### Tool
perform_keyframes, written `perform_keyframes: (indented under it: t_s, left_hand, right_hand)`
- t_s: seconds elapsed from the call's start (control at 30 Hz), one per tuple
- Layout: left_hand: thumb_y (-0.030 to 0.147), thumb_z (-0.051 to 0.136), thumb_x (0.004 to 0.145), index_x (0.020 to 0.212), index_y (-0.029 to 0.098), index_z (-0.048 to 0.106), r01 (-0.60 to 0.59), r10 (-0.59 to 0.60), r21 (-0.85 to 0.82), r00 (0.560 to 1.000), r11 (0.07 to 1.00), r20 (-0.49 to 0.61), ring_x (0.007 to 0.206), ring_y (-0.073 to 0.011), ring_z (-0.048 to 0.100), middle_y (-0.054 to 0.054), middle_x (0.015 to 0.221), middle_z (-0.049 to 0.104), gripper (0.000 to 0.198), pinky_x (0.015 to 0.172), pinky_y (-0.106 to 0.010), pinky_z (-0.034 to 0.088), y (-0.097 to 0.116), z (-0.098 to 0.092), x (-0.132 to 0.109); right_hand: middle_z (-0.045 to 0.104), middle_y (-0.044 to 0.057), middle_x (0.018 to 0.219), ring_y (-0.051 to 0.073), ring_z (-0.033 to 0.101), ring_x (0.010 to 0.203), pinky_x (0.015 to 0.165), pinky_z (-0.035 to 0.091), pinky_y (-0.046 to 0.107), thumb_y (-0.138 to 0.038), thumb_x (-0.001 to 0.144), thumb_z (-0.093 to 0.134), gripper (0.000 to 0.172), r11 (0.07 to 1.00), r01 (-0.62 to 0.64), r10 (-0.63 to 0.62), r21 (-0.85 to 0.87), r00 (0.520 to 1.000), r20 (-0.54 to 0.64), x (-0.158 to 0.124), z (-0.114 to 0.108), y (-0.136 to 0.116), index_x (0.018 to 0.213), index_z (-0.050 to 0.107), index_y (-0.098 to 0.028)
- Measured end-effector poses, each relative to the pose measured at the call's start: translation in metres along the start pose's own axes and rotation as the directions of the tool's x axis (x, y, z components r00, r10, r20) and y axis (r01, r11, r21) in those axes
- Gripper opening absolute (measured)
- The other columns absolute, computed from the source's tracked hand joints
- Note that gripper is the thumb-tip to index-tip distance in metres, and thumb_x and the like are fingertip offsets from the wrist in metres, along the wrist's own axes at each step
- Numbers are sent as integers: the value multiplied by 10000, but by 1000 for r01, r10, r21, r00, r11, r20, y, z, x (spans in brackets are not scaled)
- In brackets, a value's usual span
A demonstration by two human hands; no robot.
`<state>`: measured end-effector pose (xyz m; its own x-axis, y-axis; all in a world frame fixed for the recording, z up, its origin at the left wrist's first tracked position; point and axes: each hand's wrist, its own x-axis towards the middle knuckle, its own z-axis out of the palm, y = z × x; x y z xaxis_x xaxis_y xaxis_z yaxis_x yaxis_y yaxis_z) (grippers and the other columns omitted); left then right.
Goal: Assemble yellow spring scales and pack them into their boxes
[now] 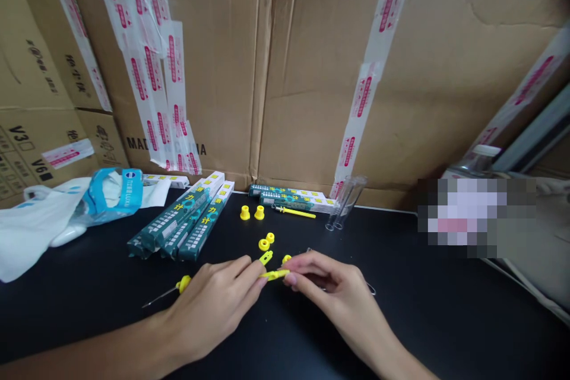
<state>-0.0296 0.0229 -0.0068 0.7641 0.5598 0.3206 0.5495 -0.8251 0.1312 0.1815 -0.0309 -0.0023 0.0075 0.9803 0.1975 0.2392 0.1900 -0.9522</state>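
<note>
My left hand [222, 297] and my right hand [338, 291] meet over the black table. Between them is a slim yellow plastic part [275, 275], its left end in my left fingers and its right end pinched by my right thumb and fingertips. Just behind it lies a slotted yellow strip [266, 257]. Another small yellow piece [286, 259] shows beside my right fingertips. A thin metal rod [159, 297] with a yellow round fitting [182, 284] sticks out to the left of my left hand. Some thin wire [371, 289] peeks out behind my right hand, mostly hidden.
Farther back are yellow rings [264, 244], yellow caps [259, 212], a yellow rod with a metal hook [299, 212] and clear tubes [350, 205]. Green boxes [191, 219] lie left, near a plastic bag [40, 225]. Cardboard [303, 71] walls the back; a bottle [478, 160] stands right.
</note>
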Motion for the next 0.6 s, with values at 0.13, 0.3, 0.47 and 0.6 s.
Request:
perform_keyframes:
  t_s: [0.13, 0.3, 0.47, 0.6]
  left_hand:
    - [224, 340, 1063, 918, 198, 589, 2, -2, -32, 1000, 999, 23, 700, -197, 672, -1, 809, 617, 289, 606, -309, 483, 0, -1, 0]
    - [214, 365, 1057, 916, 204, 575, 22, -19, -69, 999, 997, 36, 704, -188, 676, 6, 816, 623, 253, 611, -298, 476, 0, -2, -1]
    - [225, 329, 1064, 914, 207, 555, 28, -29, -84, 1000, 996, -7, 704, -189, 673, 7, 807, 616, 271, 596, -301, 456, 0, -1, 0]
    - [240, 296, 1063, 869, 204, 540, 29, -34, -114, 998, 993, -44, 662, -176, 653, 9, 773, 599, 313, 580, -297, 444, 1, -3, 1]
  right_hand:
    - [799, 4, 843, 186, 760, 731, 711, 620, 277, -348, 869, 700, 154, 1000, -29, 29, -3, 999, 18, -1, 2, 0, 972, 681, -234]
    - [798, -22, 874, 175, 767, 756, 735, 614, 276, -248, 869, 694, 313, 970, 113, -107, -216, 993, 38, -4, 0, 0, 1160, 580, -268]
    - [749, 10, 961, 162, 729, 811, 779, 583, 279, -218, 897, 655, 196, 886, 325, -400, -331, 896, -192, -2, -15, 0, 1083, 620, -270]
    - [648, 56, 1022, 202, 653, 913, 831, 547, 349, -270, 872, 642, 176, 893, 297, -448, -339, 664, -598, 16, -48, 9, 1034, 577, -248]
